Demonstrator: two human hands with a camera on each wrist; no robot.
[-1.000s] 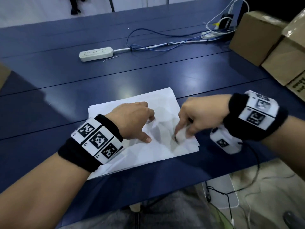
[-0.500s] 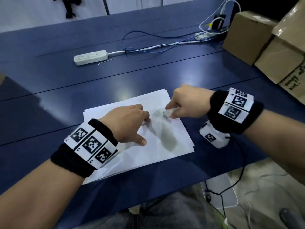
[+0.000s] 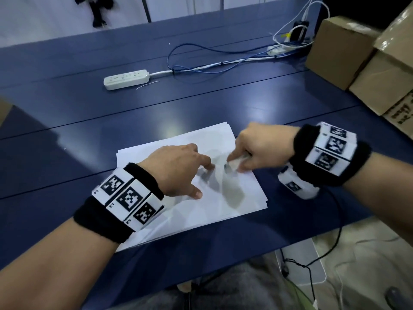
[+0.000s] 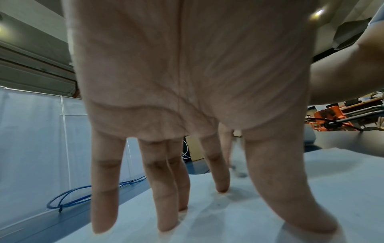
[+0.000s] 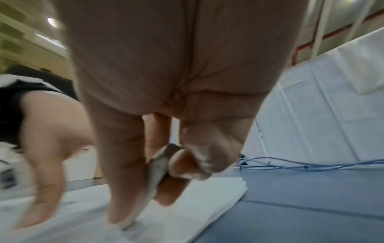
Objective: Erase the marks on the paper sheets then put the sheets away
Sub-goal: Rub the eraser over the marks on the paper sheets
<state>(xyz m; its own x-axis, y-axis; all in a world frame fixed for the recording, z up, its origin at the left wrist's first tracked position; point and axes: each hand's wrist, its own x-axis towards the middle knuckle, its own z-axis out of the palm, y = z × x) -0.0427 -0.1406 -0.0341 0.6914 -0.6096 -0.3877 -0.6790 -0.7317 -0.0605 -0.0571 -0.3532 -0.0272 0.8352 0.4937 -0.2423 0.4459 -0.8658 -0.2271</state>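
Eraser at work on the top sheet

The paper sheets lie stacked on the blue worktop under both hands: the right hand pinches a white eraser tip-down on the top sheet, and the left hand presses beside it with straight, spread fingers. Hard rubbing could crumple or tear the sheet. Only the right wrist view shows the pinch itself.

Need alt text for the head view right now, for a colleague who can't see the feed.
A right hand rubs a white eraser on a stack of paper sheets while the left hand presses spread fingers on the stack. On the blue table behind lie a power strip, cables and cardboard boxes.
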